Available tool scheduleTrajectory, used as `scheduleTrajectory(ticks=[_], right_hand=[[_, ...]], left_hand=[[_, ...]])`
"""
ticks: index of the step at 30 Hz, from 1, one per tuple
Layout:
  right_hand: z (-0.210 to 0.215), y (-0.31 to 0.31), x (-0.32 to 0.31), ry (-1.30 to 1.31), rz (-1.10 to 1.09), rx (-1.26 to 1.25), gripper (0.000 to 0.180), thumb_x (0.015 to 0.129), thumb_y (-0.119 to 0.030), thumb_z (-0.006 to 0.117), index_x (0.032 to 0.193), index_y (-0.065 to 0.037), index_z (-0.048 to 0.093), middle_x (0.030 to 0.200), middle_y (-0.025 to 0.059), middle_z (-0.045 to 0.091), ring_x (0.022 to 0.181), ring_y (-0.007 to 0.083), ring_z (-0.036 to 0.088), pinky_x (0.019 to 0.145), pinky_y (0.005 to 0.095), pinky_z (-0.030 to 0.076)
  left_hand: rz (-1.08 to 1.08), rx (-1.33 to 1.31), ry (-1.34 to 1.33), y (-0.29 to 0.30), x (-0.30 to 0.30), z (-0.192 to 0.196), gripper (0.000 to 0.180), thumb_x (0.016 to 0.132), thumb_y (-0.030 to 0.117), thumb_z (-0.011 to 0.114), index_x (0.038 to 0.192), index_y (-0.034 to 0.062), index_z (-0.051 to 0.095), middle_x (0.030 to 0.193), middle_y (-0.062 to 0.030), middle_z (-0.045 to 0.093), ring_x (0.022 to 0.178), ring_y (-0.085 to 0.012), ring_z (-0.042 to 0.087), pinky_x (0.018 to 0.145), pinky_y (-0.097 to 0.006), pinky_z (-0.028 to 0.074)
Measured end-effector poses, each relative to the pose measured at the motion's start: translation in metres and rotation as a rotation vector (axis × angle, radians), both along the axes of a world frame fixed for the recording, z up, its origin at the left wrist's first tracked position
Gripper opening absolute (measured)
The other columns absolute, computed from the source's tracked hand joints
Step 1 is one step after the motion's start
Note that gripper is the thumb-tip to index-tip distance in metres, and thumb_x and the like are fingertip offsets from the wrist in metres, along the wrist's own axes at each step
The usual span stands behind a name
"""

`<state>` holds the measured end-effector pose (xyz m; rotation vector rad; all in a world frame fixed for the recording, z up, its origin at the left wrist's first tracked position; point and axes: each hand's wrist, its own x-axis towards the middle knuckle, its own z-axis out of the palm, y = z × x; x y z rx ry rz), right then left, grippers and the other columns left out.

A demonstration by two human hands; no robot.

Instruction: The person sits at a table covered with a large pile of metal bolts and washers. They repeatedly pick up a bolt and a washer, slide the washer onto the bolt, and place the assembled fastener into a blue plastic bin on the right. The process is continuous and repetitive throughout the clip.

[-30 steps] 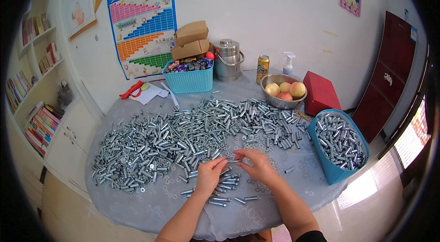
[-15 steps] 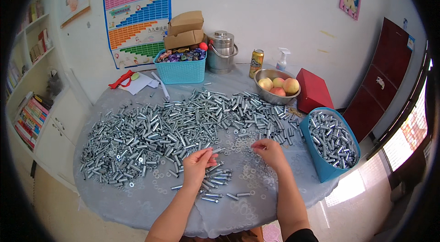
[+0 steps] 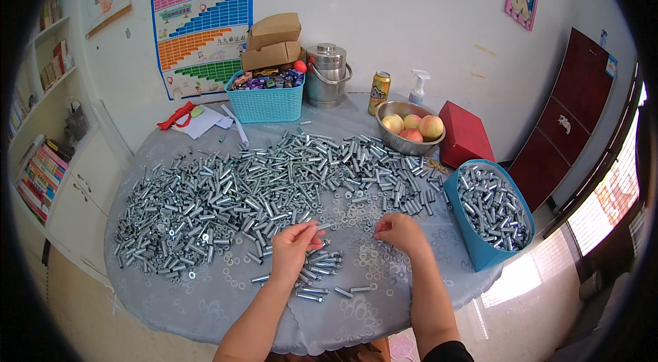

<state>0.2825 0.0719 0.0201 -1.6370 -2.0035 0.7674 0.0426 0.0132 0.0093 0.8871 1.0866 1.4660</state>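
Observation:
My left hand (image 3: 293, 245) is closed in a pinch on a slim metal bolt (image 3: 327, 226), whose end points right from the fingertips. To its right, my right hand (image 3: 401, 232) has thumb and fingertips pressed together above scattered flat washers (image 3: 367, 252); whatever it pinches is too small to make out. Just below and right of my left hand lies a small group of expansion bolts (image 3: 321, 269), some with nuts at one end. Ahead of both hands spreads a wide heap of silvery metal sleeves, bolts and washers (image 3: 226, 191).
A blue bin (image 3: 473, 242) full of metal sleeves stands at the table's right edge. Behind the heap are a turquoise basket (image 3: 267, 105) of toy cars, a steel canister (image 3: 326, 81), a drink can (image 3: 378, 93), a spray bottle (image 3: 418, 88), a fruit bowl (image 3: 404, 147) and a red box (image 3: 466, 136).
The whole view has shifted slightly. My right hand has come a little closer to my left, its fingers still pinched. My left hand keeps its hold on the bolt.

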Motion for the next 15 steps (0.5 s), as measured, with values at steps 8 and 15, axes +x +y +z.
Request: scheduleTrajectory(ticks=[8, 15], right_hand=[[0.014, -0.007, -0.024, 0.840, 0.154, -0.245, 0.012, 0.076, -0.004, 0.069, 0.085, -0.003, 0.062, 0.080, 0.0003, 0.063, 0.073, 0.0061, 0.058, 0.066, 0.0193, 0.046], [0.012, -0.010, -0.037, 0.861, 0.191, -0.316, 0.011, 0.077, -0.005, 0.069, 0.086, -0.004, 0.062, 0.082, 0.0004, 0.064, 0.075, 0.0063, 0.058, 0.068, 0.0199, 0.046]], left_hand=[[-0.118, -0.076, -0.060, -0.001, 0.002, 0.002, 0.022, 0.087, 0.010, 0.056, 0.102, -0.0064, 0.060, 0.089, -0.0168, 0.065, 0.068, -0.0145, 0.062, 0.062, -0.025, 0.055], [-0.250, -0.134, -0.160, -0.003, 0.000, 0.002, 0.024, 0.088, 0.011, 0.057, 0.103, -0.0068, 0.059, 0.088, -0.0166, 0.065, 0.068, -0.0149, 0.062, 0.064, -0.025, 0.055]])
